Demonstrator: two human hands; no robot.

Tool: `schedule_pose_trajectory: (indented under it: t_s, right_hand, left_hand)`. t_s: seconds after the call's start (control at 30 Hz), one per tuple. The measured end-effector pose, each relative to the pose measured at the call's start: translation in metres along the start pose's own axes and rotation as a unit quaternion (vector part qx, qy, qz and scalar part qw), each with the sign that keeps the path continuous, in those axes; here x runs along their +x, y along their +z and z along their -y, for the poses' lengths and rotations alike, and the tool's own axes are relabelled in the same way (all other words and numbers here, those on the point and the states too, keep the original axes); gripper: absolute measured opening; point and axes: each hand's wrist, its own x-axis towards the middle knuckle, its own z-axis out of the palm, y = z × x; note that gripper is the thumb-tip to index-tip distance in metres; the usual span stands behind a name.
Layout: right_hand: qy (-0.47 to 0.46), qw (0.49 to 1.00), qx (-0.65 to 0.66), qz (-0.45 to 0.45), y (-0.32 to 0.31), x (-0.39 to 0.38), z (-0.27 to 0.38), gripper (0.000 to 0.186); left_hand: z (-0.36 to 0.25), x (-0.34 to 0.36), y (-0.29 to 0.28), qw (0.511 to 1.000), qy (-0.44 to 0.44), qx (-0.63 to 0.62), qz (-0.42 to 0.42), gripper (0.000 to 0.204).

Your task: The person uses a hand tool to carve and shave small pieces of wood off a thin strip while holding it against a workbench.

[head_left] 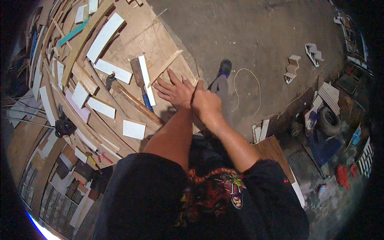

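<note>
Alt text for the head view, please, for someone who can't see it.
A person's left hand lies spread on a wooden board by a thin wooden strip, the right hand curled at the left wrist. To their left lie a blue-handled tool, a hammer and white pieces; bare floor shows upper right.

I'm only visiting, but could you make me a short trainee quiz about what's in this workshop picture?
1. True or false: the left hand is clenched in a fist.
2. What colour is the handle of the flat-bladed tool lying near that hand? A) red B) blue C) yellow
3. Fill in: on the grey floor, a pale ____ lies in an open loop.

Key:
1. False; its fingers are spread.
2. B.
3. Cord.
</note>
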Motion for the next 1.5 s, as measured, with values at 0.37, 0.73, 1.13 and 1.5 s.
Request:
schedule_pose_trajectory:
  t_s: [0.37,0.73,1.13,1.5]
  right_hand:
    - [-0.035,0.999,0.036,-0.015,-0.004,-0.021,-0.005,0.060]
    - [-0.019,1.000,0.011,-0.008,-0.007,-0.022,0.001,0.062]
    - [-0.032,0.998,0.007,-0.045,0.012,0.007,-0.005,0.061]
    - [0.038,0.994,0.098,-0.009,-0.009,-0.047,-0.001,0.071]
  left_hand:
    - [-0.001,0.005,0.010,0.999,-0.013,-0.016,-0.035,0.068]
    - [-0.003,0.004,-0.004,1.000,-0.011,-0.025,-0.009,0.068]
    - [-0.005,0.003,-0.001,1.000,-0.012,-0.025,0.003,0.070]
    - [-0.006,0.002,-0.014,0.999,-0.017,-0.029,0.037,0.070]
